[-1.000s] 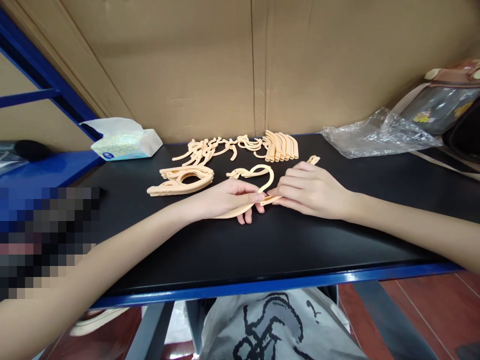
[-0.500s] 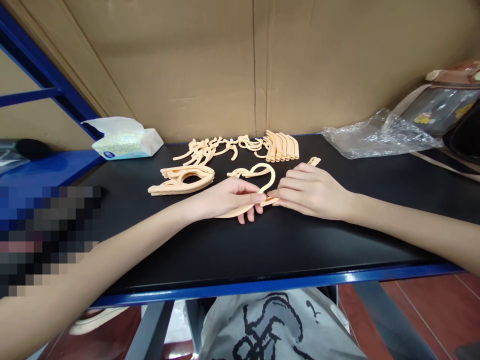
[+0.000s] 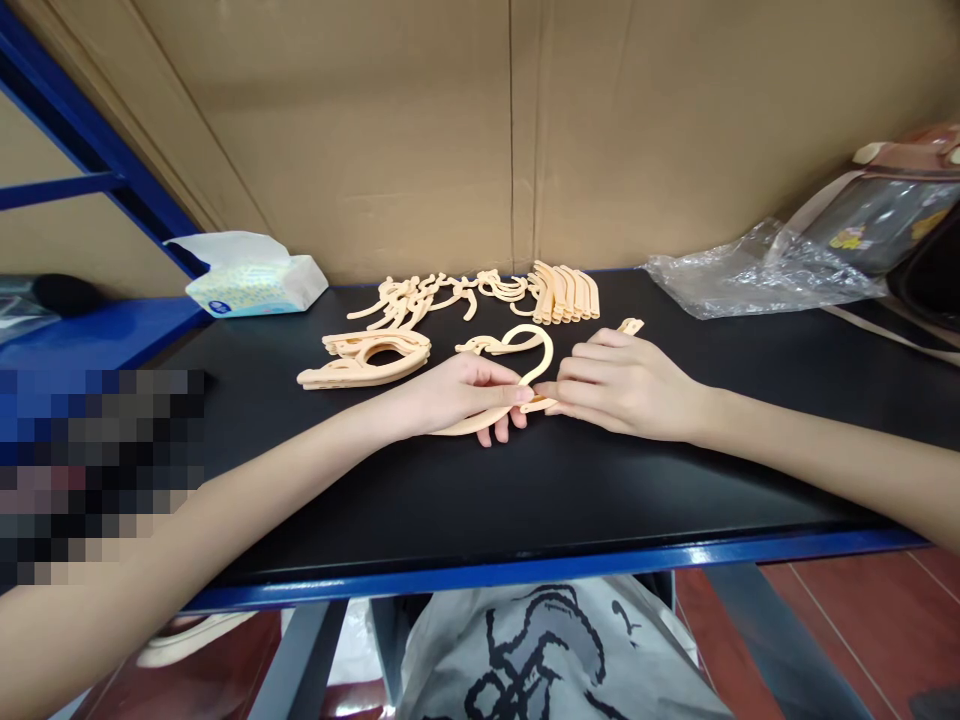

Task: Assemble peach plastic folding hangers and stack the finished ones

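Note:
Low over the black table, my left hand (image 3: 469, 392) is closed on a peach-coloured plastic folding hanger, thumb pressed near its middle joint. The hanger's curved hook (image 3: 545, 352) rises beyond my fingertips, and one arm (image 3: 472, 425) sticks out below the palm. My right hand (image 3: 626, 385) is closed around the hanger's other arm, whose end (image 3: 632, 326) shows past the knuckles. The fingertips of both hands nearly meet at the joint, which they partly hide. Just behind my left hand lies a loose peach piece (image 3: 474, 346).
Flat hangers (image 3: 352, 376) are stacked on the left. Farther back lie a heap of hooks (image 3: 405, 300) and a row of curved arm pieces (image 3: 568, 292). A tissue pack (image 3: 255, 285) stands at back left, a clear plastic bag (image 3: 750, 270) at back right. Cardboard (image 3: 375, 130) walls the rear.
Both hands keep nearly the same grip on the hanger. My right fingertips have shifted very slightly at the joint; the other pieces stay in place.

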Tool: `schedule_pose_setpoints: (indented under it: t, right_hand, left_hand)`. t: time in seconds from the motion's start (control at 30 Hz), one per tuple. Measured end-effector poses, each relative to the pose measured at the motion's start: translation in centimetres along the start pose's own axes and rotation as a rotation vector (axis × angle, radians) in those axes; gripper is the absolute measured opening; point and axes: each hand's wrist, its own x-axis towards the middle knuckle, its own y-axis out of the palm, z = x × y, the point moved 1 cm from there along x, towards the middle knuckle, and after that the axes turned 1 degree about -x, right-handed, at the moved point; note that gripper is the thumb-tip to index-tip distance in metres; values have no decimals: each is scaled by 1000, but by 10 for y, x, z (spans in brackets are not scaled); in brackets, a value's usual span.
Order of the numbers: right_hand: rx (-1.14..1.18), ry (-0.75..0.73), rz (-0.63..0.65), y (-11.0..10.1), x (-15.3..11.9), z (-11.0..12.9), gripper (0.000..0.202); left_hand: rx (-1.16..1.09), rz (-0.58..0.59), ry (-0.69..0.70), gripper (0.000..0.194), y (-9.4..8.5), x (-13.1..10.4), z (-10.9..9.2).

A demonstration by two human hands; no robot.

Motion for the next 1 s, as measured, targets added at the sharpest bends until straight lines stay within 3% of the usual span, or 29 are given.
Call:
schedule_pose_setpoints:
  t: [0.4,0.7,1.0]
  right_hand:
    - [57,24,36,2,-1,0,33]
    - [256,121,41,2,-2,-1,29]
    - [381,224,85,2,-4,-2,28]
  left_hand:
    - [27,-20,-9,29,-4,1,6]
    - [32,-83,-8,25,2,0,2]
    - [62,-31,20,27,1,-2,3]
